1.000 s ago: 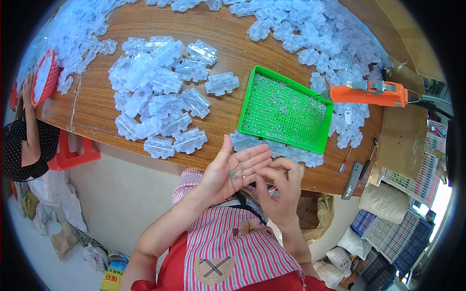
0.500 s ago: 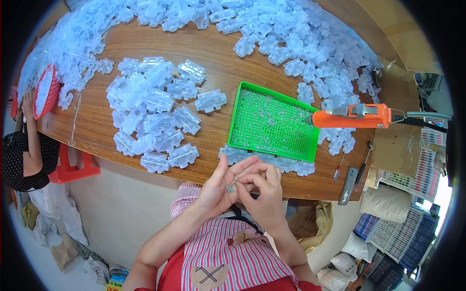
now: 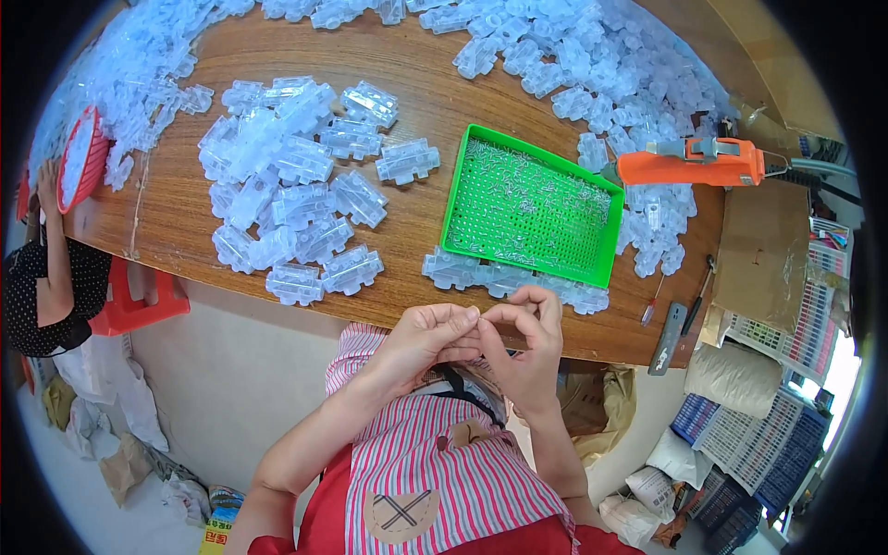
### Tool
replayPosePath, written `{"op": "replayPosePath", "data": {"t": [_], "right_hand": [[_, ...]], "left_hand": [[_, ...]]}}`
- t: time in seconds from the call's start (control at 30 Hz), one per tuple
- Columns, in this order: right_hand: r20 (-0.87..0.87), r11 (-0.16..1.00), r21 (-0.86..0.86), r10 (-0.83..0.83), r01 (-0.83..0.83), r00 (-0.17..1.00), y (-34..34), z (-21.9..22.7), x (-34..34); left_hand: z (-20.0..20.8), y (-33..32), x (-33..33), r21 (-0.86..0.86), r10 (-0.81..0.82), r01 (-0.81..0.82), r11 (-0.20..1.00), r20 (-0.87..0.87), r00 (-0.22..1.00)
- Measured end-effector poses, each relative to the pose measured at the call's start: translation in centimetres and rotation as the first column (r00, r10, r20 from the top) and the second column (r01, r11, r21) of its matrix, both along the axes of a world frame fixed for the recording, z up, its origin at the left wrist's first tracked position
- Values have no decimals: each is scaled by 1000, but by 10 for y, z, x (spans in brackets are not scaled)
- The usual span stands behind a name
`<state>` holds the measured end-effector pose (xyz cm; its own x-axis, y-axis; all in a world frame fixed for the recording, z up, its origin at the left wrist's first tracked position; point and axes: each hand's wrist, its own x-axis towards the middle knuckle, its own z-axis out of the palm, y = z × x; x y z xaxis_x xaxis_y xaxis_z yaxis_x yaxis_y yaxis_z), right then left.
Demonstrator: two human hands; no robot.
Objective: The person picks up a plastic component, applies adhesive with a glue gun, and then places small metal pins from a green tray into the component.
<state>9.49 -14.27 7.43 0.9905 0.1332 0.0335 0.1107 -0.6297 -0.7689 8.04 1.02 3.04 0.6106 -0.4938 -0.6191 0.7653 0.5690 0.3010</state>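
Observation:
My left hand (image 3: 425, 344) is curled closed just past the table's front edge. A half second ago small silver screws lay in its palm; its bent fingers hide them now. The thumb and forefinger of my right hand (image 3: 529, 347) pinch together against my left fingertips. Whatever sits between those tips is too small to make out. Right beyond both hands, a row of clear plastic housings (image 3: 450, 269) lies along the table edge. Partly over that row rests a green perforated tray (image 3: 453, 222), with many small screws (image 3: 518, 190) scattered in it.
An orange electric screwdriver (image 3: 689, 168) lies at the tray's right corner. Clear housings form a pile (image 3: 287, 190) on the left and large heaps (image 3: 592, 55) behind. A thin screwdriver (image 3: 652, 301) and a grey bar-shaped object (image 3: 666, 340) lie at right. Another person's hand holds a red basket (image 3: 91, 166).
My left hand has turned and closed over the screws in its palm. My right fingertips have moved from the palm up to the left fingertips. The whole view has shifted slightly.

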Motion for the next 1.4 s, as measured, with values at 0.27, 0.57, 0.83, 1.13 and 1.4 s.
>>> {"op": "replayPosePath", "data": {"t": [0.27,0.57,0.83,1.13,1.4], "right_hand": [[58,997,-48,64,-61,996,7,-19,11],[216,981,-165,134,-99,967,16,-44,22],[196,973,-199,153,-114,969,19,-39,24],[92,995,-100,31,-21,995,18,-5,12],[157,971,-120,223,-205,962,33,3,8]], "left_hand": [[-1,5,-2,233,38,-38,972,3,999],[-13,13,9,287,45,-29,957,-49,998],[-16,13,8,284,47,-34,958,-41,998],[3,23,11,37,81,-79,996,-44,996],[1,22,14,-492,195,-229,840,-120,973]]}}
